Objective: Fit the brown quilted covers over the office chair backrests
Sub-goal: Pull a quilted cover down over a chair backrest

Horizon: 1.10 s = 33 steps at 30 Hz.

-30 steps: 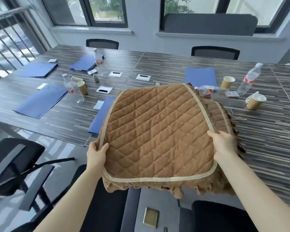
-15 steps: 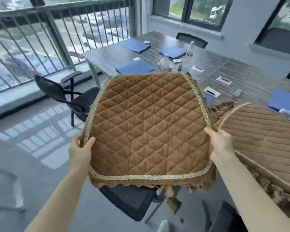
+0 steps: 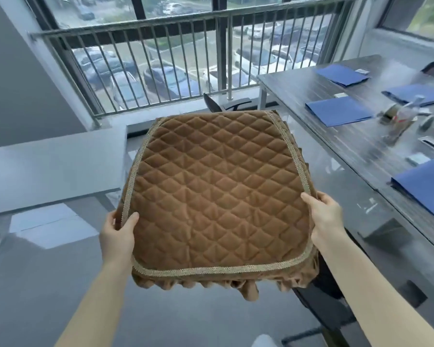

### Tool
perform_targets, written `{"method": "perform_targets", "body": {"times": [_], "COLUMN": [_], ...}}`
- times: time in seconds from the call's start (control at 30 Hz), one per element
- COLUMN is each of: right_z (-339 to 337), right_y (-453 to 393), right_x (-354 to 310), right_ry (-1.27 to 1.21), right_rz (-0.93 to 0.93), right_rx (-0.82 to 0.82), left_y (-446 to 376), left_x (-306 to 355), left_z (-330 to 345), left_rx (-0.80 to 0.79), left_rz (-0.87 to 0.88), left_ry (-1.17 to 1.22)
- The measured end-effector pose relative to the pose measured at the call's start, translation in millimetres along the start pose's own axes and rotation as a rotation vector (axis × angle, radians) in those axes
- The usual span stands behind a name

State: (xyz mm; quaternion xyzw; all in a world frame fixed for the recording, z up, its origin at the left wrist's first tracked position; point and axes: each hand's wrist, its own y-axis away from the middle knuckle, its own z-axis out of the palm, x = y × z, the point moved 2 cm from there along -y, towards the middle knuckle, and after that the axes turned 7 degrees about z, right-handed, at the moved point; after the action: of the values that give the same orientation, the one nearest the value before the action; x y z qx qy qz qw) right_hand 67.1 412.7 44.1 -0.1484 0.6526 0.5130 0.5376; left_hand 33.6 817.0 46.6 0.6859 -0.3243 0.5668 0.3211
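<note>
A brown quilted cover [image 3: 216,196] with gold braid trim and a ruffled hem is held flat in front of me, above the floor. My left hand [image 3: 118,236] grips its left edge, thumb on top. My right hand [image 3: 323,216] grips its right edge. Beyond the cover's far edge, part of a black office chair [image 3: 213,105] shows near the railing. Another black chair [image 3: 321,294] is mostly hidden beneath the cover's right side.
A long striped conference table [image 3: 356,136] runs along the right, carrying blue folders [image 3: 338,113], a water bottle [image 3: 401,121] and small items. A metal railing [image 3: 186,58] and window stand ahead. A grey ledge [image 3: 53,169] lies at left over glossy floor.
My view has swung left, away from the table toward the railing and window. Both hands kept their grip and carried the cover off the pile of covers on the table.
</note>
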Motion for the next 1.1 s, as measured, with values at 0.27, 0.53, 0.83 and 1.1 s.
{"method": "perform_targets", "body": {"times": [0.27, 0.53, 0.83, 1.1], "right_z": [96.3, 184.3, 269.3, 347.5], "right_y": [-24.0, -110.2, -216.1, -283.2], "right_x": [-3.7, -31.0, -89.4, -117.5], "right_ry": [0.064, 0.089, 0.047, -0.019], "right_rz": [0.006, 0.013, 0.011, -0.012], "right_rx": [-0.081, -0.12, -0.076, 0.041], "left_y": [-59.0, -154.5, -288.1, -415.4], "left_x": [-4.1, -3.5, 18.8, 28.8], "left_z": [-30.6, 11.1, 93.7, 157.2], "left_rx": [0.114, 0.182, 0.162, 0.075], "left_rz": [-0.025, -0.005, -0.007, -0.024], "left_ry": [0.043, 0.028, -0.027, -0.011]}}
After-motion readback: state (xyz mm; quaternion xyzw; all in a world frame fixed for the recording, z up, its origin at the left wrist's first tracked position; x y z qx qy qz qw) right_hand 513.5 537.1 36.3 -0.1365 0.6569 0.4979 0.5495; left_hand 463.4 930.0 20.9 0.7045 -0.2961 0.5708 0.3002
